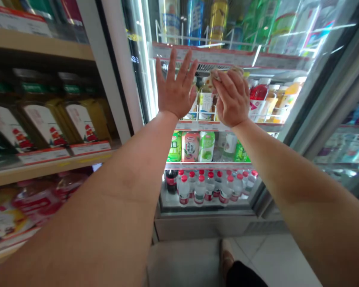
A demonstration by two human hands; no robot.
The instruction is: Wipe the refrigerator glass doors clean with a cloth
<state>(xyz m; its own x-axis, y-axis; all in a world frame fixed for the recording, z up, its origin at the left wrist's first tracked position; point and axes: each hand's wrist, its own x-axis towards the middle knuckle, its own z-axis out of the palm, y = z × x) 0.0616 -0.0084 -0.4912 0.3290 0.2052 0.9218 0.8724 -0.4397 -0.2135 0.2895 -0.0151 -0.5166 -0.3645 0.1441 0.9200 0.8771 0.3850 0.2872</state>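
My left hand (177,89) lies flat with fingers spread against the glass door (167,54) of a drinks fridge. To its right, my right hand (232,95) grips a crumpled, light-coloured cloth (213,79) and presses it on the same glass. Most of the cloth is hidden under the fingers; folds stick out at the top and left. Behind the glass stand bottles and cans on several shelves, among them a bottle with a white label (205,105) between my hands and a red bottle (259,93) right of my right hand.
Shelves with dark-capped bottles (77,107) stand close on the left. Small red-capped water bottles (200,189) fill the fridge bottom. A metal door frame (311,103) runs along the right. Below are the fridge base (203,228), the tiled floor (185,263) and a foot (226,255).
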